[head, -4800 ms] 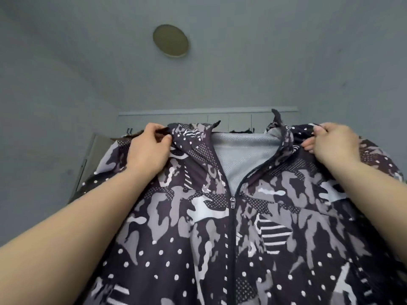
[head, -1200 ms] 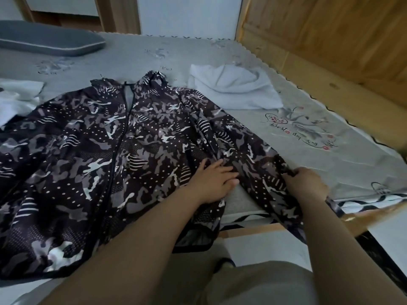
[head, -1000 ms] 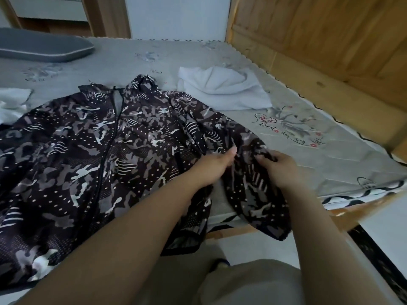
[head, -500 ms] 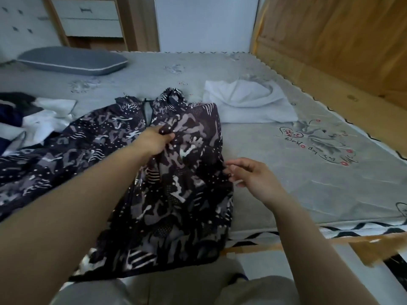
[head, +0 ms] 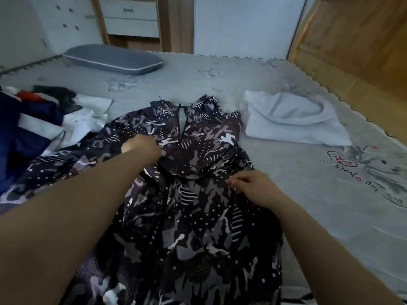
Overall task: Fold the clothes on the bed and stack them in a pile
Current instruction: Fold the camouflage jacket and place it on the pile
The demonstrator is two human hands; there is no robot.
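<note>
**Ana:** Head view — what was on the far left of the bed (head: pixel 286 172)?

**Ben:** A messy heap of clothes (head: pixel 33 128), dark blue and white with a bit of red. It lay on the grey sheet, touching the left sleeve of the jacket.

**Ana:** And the jacket?

**Ben:** The camo jacket (head: pixel 193 205) lay in the middle of the bed with its zip side up and its collar pointing away. It was dark with white dots and stripes. Its right sleeve was folded in over the front, and the bottom part hung over the near edge.

**Ana:** What did the hands do?

**Ben:** The left hand (head: pixel 141 146) was on the jacket's chest, just left of the zip. Its fingers were curled into the cloth, but the picture was blurry there, so I could not tell if they really held it. The right hand (head: pixel 253 188) sat at the right edge of the jacket — its fingertips (head: pixel 233 183) were bunched close together and pinched the cloth.

**Ana:** And further right?

**Ben:** A folded white top (head: pixel 293 122) lay beside the jacket's shoulder. Far back was a grey pillow (head: pixel 114 59), and on the right a wooden wall (head: pixel 356 40).
</note>
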